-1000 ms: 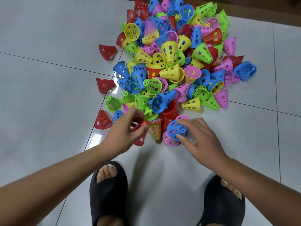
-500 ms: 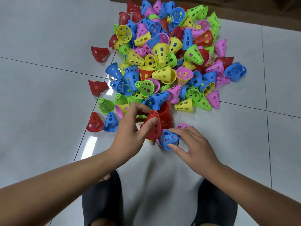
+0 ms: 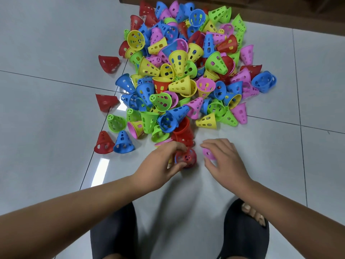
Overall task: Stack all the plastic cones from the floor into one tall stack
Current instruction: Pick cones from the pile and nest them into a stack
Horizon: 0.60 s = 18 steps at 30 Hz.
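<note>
Cones (image 3: 179,75) lie heaped on the floor (image 3: 46,109); left hand (image 3: 158,165) grips a red cone (image 3: 186,158) tip up as the stack's base, right hand (image 3: 224,161) curls round a pink cone (image 3: 208,153), likely to add next

Likely a home: glossy pale grey floor tiles (image 3: 46,128) with dark grout lines (image 3: 56,80) lie under the left hand (image 3: 158,165) and right hand (image 3: 225,161); a dark brown wooden base (image 3: 280,12) runs far beyond them; black slide sandals (image 3: 242,243) sit behind.
</note>
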Available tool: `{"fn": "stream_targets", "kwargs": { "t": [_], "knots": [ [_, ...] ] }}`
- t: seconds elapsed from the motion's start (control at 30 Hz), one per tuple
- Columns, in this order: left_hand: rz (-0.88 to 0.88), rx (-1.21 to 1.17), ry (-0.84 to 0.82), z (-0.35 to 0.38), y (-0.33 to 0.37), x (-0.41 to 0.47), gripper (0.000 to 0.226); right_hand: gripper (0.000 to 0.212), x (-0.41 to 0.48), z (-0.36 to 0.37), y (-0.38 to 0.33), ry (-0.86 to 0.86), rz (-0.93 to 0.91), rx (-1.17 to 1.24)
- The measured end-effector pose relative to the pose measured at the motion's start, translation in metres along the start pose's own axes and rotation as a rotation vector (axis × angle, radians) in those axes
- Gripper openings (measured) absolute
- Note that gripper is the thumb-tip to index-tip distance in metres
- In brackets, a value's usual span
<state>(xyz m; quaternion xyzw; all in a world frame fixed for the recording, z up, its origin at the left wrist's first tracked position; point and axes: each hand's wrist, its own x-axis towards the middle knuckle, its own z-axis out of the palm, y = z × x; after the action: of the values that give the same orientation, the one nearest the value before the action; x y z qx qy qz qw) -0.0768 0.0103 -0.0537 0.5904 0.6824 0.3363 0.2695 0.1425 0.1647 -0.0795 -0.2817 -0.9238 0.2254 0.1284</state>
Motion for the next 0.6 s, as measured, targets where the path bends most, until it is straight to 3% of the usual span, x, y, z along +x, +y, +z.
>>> {"fn": "stream_targets", "kwargs": {
  "t": [0.2, 0.37, 0.6],
  "knots": [
    [0.059, 0.212, -0.062, -0.015, -0.031, 0.005, 0.048, 0.052, -0.002, 0.008, 0.034, -0.085, 0.115, -0.161],
    [0.001, 0.406, -0.153, -0.023, -0.055, 0.003, 0.063, 0.041, -0.008, 0.012, 0.045, -0.128, 0.146, -0.052],
    [-0.172, 0.466, -0.191, -0.025, -0.075, -0.018, 0.071, 0.047, -0.013, 0.012, 0.045, -0.159, 0.236, 0.048]
  ]
}}
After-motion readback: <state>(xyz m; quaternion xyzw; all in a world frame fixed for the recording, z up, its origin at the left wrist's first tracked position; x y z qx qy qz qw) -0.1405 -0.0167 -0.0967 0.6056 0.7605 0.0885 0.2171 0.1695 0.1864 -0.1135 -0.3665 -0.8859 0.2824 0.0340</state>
